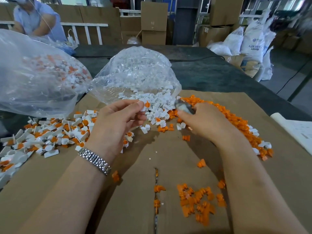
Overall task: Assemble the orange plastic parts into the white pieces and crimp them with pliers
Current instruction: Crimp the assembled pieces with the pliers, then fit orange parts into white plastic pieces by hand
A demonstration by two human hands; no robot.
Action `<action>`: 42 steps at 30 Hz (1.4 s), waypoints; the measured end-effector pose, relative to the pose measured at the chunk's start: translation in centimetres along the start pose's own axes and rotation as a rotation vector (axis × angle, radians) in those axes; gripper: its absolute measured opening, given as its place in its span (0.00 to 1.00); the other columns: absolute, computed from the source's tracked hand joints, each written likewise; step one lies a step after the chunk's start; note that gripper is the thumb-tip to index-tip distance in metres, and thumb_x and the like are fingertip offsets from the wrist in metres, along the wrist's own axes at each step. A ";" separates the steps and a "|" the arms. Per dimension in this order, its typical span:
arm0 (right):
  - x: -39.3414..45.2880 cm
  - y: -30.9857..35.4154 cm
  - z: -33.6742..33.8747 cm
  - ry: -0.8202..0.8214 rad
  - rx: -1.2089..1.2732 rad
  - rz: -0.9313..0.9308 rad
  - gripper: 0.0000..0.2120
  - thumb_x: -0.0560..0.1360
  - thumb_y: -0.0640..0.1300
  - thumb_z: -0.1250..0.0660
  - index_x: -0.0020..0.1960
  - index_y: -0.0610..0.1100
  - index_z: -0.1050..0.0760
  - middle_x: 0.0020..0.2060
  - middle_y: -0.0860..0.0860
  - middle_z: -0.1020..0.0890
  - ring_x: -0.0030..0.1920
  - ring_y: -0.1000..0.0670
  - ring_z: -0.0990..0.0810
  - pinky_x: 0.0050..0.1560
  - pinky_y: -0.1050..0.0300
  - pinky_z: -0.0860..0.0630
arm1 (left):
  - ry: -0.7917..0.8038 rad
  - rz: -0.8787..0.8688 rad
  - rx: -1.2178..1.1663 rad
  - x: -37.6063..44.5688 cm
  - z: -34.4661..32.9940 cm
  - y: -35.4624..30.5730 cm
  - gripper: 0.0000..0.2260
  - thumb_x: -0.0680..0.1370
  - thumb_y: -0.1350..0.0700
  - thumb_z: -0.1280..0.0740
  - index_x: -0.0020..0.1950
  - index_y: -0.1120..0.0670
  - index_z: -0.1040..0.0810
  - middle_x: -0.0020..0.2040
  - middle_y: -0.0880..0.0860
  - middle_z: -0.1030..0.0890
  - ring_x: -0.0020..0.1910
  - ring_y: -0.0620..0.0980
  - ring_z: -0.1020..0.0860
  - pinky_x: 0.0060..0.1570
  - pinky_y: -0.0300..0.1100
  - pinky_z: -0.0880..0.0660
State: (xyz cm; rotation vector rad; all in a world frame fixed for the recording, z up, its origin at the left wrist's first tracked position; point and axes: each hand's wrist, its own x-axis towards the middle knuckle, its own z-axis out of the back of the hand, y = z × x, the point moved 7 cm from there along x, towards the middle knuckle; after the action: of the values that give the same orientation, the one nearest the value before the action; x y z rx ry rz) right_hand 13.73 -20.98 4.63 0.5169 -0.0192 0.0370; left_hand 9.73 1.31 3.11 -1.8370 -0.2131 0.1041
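The left hand (118, 120) pinches a white piece with an orange plastic part (147, 104) already seated in it, held up between thumb and fingertips just above the heap. Just to its right, the right hand (202, 120) curls round the pliers (183, 106), whose blurred metal head points toward that held assembly and stands close beside it but not yet on it; whether the tool's nose is parted I cannot tell. So the step in hand looks like the crimp of this one piece, fitted but not yet squeezed. Directly beyond the two hands lies a spill of loose white pieces (157, 105) pouring from an open clear bag (138, 70). To the right of the right hand runs a long drift of loose orange parts (236, 120), and nearer the person, below the right forearm, a smaller scatter of orange parts (197, 201) rests on the cardboard sheet (135, 208) that covers the tabletop. Left of the left hand sits a broad pile of joined white-and-orange pieces (50, 134), and beyond it a second bag (33, 71) holds more of the same. Judging by these heaps, a good share is done, yet plenty of both loose kinds remains, so the work seems somewhere midway.
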 end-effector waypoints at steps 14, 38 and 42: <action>-1.8 6.0 -1.0 -0.072 0.204 0.361 0.17 0.82 0.60 0.42 0.45 0.47 0.29 0.34 0.53 0.24 0.36 0.50 0.25 0.38 0.51 0.29 | -0.058 -0.098 0.193 -0.7 -0.5 -0.6 0.06 0.74 0.65 0.25 0.49 0.63 0.17 0.41 0.59 0.14 0.40 0.55 0.13 0.41 0.38 0.18; -2.0 6.6 -2.3 -0.118 0.300 0.334 0.18 0.81 0.45 0.41 0.32 0.46 0.34 0.35 0.46 0.20 0.36 0.47 0.25 0.35 0.50 0.31 | -0.129 -0.402 0.602 -2.3 -2.0 -1.9 0.03 0.76 0.59 0.24 0.44 0.52 0.15 0.37 0.46 0.15 0.38 0.43 0.15 0.43 0.41 0.17; -1.9 6.5 -2.4 -0.098 0.343 0.320 0.17 0.80 0.45 0.41 0.33 0.44 0.31 0.35 0.45 0.19 0.37 0.45 0.24 0.37 0.49 0.29 | -0.111 -0.402 0.593 -2.1 -2.1 -1.8 0.02 0.75 0.59 0.24 0.45 0.53 0.15 0.36 0.46 0.15 0.38 0.43 0.15 0.42 0.38 0.18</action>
State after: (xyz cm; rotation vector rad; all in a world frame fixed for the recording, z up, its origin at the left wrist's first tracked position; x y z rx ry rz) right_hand 11.64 -14.24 5.69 0.8541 -0.1945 0.3327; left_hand 7.84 -0.59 5.34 -1.1739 -0.5612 -0.0138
